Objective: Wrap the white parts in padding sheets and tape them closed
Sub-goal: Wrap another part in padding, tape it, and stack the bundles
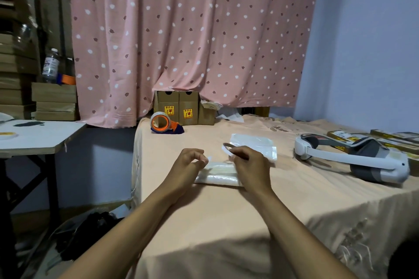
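A white part wrapped in a padding sheet lies on the peach cloth in the middle of the table. My left hand hovers over its left end and pinches the free end of a strip of tape. Over the bundle's right end, my right hand grips a small roll of white tape. More padding sheets lie flat just behind my right hand.
An orange tape dispenser stands at the table's far left, in front of small cardboard boxes. A white headset and flat printed boxes fill the right side. A white side table stands at left.
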